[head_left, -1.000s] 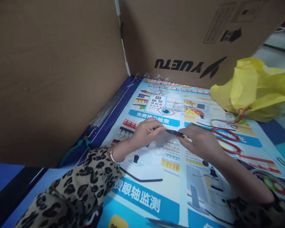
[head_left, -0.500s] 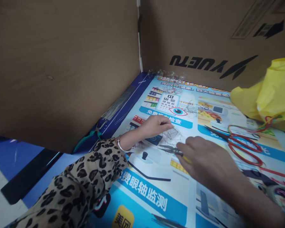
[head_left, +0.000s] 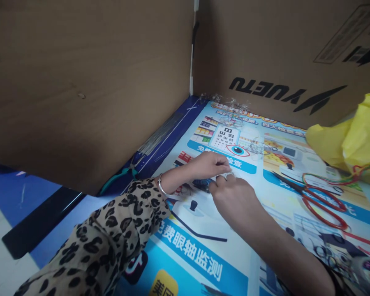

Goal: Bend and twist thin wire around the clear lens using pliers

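My left hand [head_left: 210, 165], in a leopard-print sleeve with a silver bangle, is closed in a pinch on a thin wire piece [head_left: 232, 173], mostly hidden by the fingers. Right beside it is my right hand [head_left: 236, 199], its fingers curled and pinching at the same wire. Dark jaws of the pliers [head_left: 201, 186] seem to poke out left of the right hand; their handles are hidden in the palm. Both hands are above a printed poster [head_left: 203, 213] that covers the table.
Red-handled scissors [head_left: 325, 201] lie at the right, near a yellow bag [head_left: 362, 135] and coloured cords [head_left: 354, 174]. Teal-handled pliers [head_left: 119, 179] and a bundle of straight wires [head_left: 160, 133] lie at the left. Tangled wire shapes [head_left: 234, 109] sit by the cardboard wall [head_left: 265, 45].
My right hand has moved left and up to meet my left hand, and its fingers now pinch at the wire. The pliers' jaws, plainly visible before, are now mostly hidden.
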Demonstrator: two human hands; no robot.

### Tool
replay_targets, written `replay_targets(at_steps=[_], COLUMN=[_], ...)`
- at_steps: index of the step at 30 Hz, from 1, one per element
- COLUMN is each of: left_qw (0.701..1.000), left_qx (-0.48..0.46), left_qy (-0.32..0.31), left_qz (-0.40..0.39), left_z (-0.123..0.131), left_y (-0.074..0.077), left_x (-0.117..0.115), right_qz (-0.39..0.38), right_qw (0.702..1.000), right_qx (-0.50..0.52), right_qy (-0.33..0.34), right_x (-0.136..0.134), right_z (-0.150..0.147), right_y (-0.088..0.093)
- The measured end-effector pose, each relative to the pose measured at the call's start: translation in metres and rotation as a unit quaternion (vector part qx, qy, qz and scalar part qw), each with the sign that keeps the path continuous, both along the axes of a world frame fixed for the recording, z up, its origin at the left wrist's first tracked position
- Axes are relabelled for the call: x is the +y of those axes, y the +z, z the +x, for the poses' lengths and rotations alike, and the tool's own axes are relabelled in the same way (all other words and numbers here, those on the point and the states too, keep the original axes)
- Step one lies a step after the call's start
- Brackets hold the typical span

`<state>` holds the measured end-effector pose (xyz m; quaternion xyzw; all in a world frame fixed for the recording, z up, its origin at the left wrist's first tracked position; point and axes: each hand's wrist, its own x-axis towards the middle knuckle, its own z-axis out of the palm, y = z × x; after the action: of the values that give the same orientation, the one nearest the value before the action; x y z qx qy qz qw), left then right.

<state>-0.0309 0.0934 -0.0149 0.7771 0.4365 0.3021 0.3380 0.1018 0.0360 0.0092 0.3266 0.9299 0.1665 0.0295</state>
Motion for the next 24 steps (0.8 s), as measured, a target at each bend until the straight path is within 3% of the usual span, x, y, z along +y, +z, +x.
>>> replay_targets(at_steps=[6,14,20,24], left_qw=[1.0,0.999,0.999,0.999], left_qx=[-0.004,0.004,0.023,0.049], left_qy=[-0.01,-0.015,-0.039,-0.023], left_qz=[-0.011,-0.041,-0.019,-0.004], left_z=[0.001,0.004,0.011,0.012], left_y=[0.001,-0.001,-0.005,-0.005], left_x=[-0.003,-0.005,-0.008,-0.009], right_qz=[-0.04,-0.095,-0.116,-0.112], right_qw=[0.998,0.993,0.99,0.992], right_qx=[-0.05,0.046,0.078,0.064], right_qy=[-0.011,0.047,0.021,-0.008], right_x=[-0.013,-0.029,-0.029,-0.024], right_z=[0.007,0.062,0.089,0.097], right_y=[0.014,-0.006,-0.007,-0.003])
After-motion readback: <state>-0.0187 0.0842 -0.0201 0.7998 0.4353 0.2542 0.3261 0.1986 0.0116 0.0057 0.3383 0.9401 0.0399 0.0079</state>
